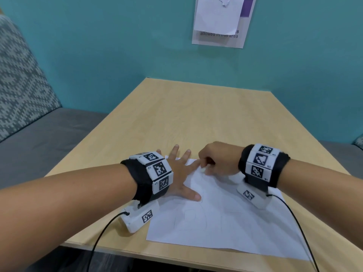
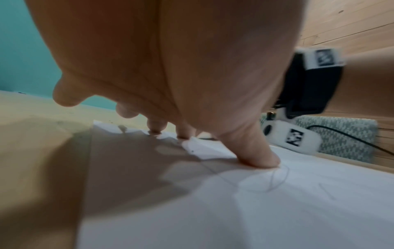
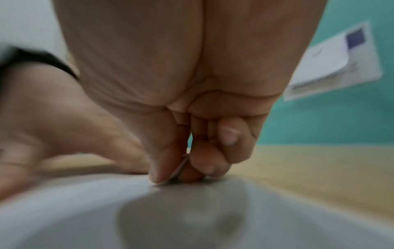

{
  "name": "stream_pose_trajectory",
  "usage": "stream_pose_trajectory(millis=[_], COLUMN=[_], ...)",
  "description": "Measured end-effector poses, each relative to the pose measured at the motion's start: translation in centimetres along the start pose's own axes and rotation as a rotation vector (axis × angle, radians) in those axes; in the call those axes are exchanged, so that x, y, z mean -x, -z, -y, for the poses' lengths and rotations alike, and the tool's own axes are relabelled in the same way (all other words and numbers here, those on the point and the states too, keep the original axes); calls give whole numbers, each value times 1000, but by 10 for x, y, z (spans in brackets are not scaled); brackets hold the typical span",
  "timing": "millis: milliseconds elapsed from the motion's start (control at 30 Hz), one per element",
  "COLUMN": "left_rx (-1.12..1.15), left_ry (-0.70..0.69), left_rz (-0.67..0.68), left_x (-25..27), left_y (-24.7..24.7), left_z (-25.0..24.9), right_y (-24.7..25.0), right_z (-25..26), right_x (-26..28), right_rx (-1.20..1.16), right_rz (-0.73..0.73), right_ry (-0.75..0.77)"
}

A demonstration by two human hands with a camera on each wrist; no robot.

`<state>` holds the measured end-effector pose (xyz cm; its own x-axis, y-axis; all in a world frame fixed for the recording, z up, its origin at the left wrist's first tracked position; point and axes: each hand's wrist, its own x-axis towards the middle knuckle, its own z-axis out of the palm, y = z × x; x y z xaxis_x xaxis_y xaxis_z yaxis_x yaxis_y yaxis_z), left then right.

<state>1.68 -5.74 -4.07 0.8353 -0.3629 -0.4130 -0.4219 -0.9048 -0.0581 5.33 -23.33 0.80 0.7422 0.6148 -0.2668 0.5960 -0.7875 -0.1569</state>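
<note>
Sheet of paper [image 1: 225, 222] lies flat on the wooden table [image 1: 196, 114], under and between both hands. Faint pencil lines show on it, too light to read.

Orientation: the longer side appears to run crosswise, from below the left wrist over to below the right wrist. The short axis points away from the person toward the teal wall [image 1: 117, 46]. The sheet is skewed a little, so its near edge slants down toward the right forearm. Its near edge sits just inside the table's near edge.

Left hand [image 1: 180, 173]: flat, palm down, fingers straight and spread, grasping nothing. It presses on the sheet's far left corner. In the left wrist view the thumb tip [image 2: 260, 158] bears on the paper, and the other fingertips touch down along the far edge.

Right hand [image 1: 218, 160]: curled, knuckles up, just right of the left fingertips and close to touching them. In the right wrist view the thumb [image 3: 164, 160] and forefinger [image 3: 192, 168] pinch a thin white edge, which looks like the sheet's far edge lifted slightly. The remaining fingers are folded into the palm.

Both wrists carry black bands with white marker blocks [image 1: 159, 169], cables trailing toward the person.

Beyond the hands: a paper notice [image 1: 220, 22] on the wall. Left of the left arm: a patterned cushion [image 1: 19, 75].
</note>
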Motion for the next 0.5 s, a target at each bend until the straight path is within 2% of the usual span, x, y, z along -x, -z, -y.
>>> stream_pose_trajectory(millis=[67,200,300,367,467,500], left_rx=[-17,10,-4,-10,22,19], left_ry=[13,13,22,28,17,14], left_rz=[-9,11,-2,-10,-6,-8], left_x=[0,3,1,2,4,3], left_y=[0,2,1,1,1,1], left_z=[0,-1,-2,-3,-3,-3], right_y=[2,-12,0,-1,-15,-15], right_z=[-3,19,5,3,18,18], right_x=[-2,6,2,1,7,7], right_rx=[-1,-17,8,3,-16,-7], right_rz=[-35,86,4,-18,82,83], right_ry=[-23,118,15,5,117,110])
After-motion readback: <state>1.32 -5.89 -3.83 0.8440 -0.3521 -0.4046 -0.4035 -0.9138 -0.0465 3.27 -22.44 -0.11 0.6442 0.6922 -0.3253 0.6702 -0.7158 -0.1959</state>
